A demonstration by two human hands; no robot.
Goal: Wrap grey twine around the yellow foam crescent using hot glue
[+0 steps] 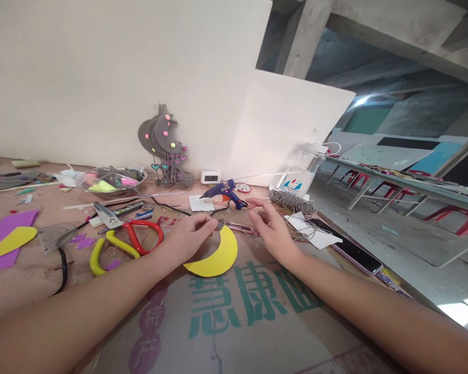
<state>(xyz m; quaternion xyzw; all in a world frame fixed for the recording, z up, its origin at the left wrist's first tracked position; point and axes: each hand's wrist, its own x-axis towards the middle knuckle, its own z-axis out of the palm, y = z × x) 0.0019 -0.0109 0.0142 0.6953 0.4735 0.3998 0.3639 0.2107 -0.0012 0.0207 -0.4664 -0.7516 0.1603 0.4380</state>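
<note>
On the cardboard in front of me lies a flat yellow crescent moon (226, 254) with a small grey piece at its upper tip. My left hand (193, 234) is closed at that tip, thumb and fingers pinching it. My right hand (272, 228) is to the right of the moon, its thumb and index finger close together; whatever is between them is too small to make out. Just beyond those fingertips a blue glue gun (226, 192) rests with its nozzle over a white paper piece (201, 203). A pink cutter (241, 227) lies between the hands.
Red- and yellow-handled scissors (143, 236) lie at left, near purple foam (8, 234). A bowl of craft bits (117, 182), decorated grey moons (161, 135) and a small clock (210, 177) stand behind. Grey cord (290, 201), a plastic jug (302, 169) and a phone (351, 249) are at right.
</note>
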